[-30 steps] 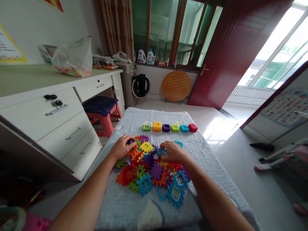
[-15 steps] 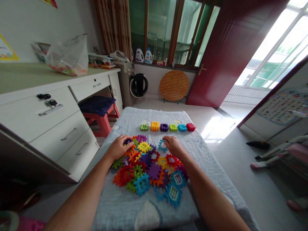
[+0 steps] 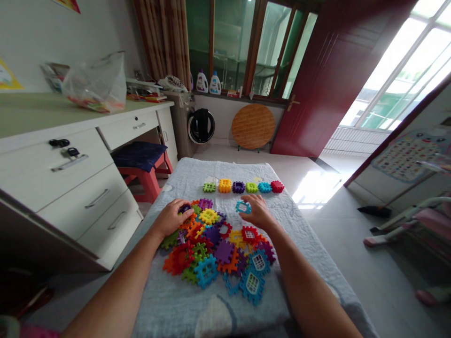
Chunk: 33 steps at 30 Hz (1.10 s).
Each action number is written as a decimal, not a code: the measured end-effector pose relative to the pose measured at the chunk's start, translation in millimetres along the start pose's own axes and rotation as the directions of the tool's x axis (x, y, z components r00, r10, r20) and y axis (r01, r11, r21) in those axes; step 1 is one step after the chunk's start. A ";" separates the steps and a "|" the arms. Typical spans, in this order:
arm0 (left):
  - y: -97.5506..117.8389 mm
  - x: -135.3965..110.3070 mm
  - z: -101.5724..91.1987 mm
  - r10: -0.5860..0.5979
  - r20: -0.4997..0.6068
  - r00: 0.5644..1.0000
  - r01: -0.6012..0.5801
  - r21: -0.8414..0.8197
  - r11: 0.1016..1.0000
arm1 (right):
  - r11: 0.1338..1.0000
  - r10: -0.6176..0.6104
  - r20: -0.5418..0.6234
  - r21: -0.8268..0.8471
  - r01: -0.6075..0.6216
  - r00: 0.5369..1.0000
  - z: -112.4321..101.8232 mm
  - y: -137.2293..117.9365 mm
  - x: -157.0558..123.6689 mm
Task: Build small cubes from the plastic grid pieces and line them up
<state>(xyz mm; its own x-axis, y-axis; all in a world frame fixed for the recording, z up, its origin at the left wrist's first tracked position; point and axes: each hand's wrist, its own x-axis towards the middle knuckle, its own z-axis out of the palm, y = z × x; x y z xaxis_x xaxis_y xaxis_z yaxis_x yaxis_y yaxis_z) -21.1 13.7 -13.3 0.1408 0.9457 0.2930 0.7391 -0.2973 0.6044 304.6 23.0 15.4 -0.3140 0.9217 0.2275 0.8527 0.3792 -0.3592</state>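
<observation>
A heap of toothed plastic building pieces (image 3: 224,252) in many colours lies on the cloth-covered table (image 3: 169,300). At the heap's far left edge, my left hand (image 3: 173,218) curls its fingers and thumb around a dark purple building piece (image 3: 184,208). My right hand (image 3: 259,212) is beyond the heap, with fingers and thumb at opposite edges of a light blue frame-shaped building piece (image 3: 243,206). Behind the hands runs a row of small assembled cubes: light green (image 3: 209,187), yellow (image 3: 225,186), purple (image 3: 238,187), another green (image 3: 251,187), blue (image 3: 265,187) and red (image 3: 277,186).
On the left stands a white desk (image 3: 116,197) with drawers, and a red stool (image 3: 148,180) with a dark cushion. A washing machine (image 3: 185,126) and a round wooden tabletop (image 3: 252,126) are at the back. A pink chair (image 3: 428,225) is on the right.
The light blue piece has turned to lie flatter, and my right fingers now reach around its edges. My left hand stays on the dark purple piece. The whole view shifts slightly.
</observation>
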 end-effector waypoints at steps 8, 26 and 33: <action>-2.4 0.0 1.2 0.002 -0.005 1.000 -0.002 0.009 1.000 | 0.996 0.075 0.020 0.052 -0.076 0.997 -25.6 53.6 -9.6; -2.3 0.4 0.9 0.001 0.005 1.000 -0.001 0.020 1.000 | 0.976 0.176 0.162 -0.158 -0.151 0.971 -8.7 36.2 -9.7; -3.1 0.8 0.6 0.009 0.003 1.000 -0.009 0.016 1.000 | 0.966 0.191 0.164 -0.204 -0.156 0.968 -9.3 35.2 -6.2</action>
<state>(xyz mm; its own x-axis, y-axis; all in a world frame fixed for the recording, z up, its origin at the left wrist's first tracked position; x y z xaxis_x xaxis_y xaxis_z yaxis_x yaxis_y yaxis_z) -22.9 15.5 -15.4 0.1499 0.9433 0.2961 0.7482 -0.3041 0.5897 340.5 29.9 9.8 -0.2095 0.9778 0.0026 0.9583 0.2058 -0.1985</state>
